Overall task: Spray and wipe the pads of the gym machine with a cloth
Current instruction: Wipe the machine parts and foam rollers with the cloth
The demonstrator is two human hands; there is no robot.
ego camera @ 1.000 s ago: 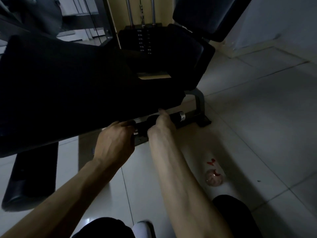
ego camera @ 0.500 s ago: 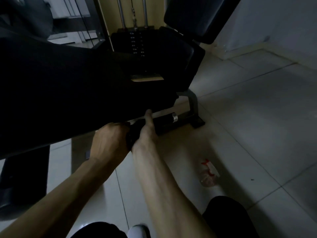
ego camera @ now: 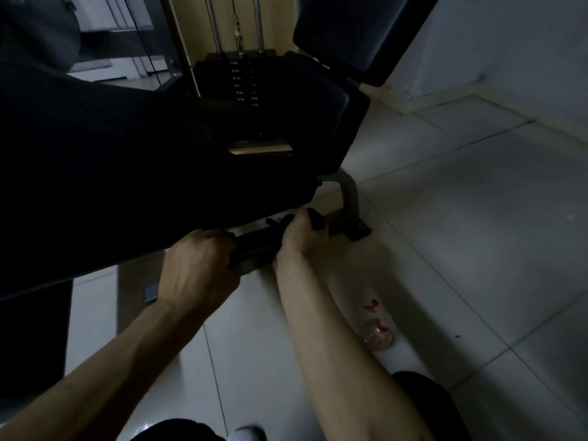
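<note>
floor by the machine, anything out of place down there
Yes: a clear plastic spray bottle with a red trigger lies on its side on the pale tiled floor, right of the right forearm, instead of standing upright. No spill shows around it in this dim light.

We see the seat pad (ego camera: 111, 173) far left, weight stack (ego camera: 241, 87) behind it, back pad (ego camera: 359, 30) far right; handle bar (ego camera: 257, 246) under the seat's near edge, spray bottle (ego camera: 377, 329) on the floor (ego camera: 477, 218), near right
</note>
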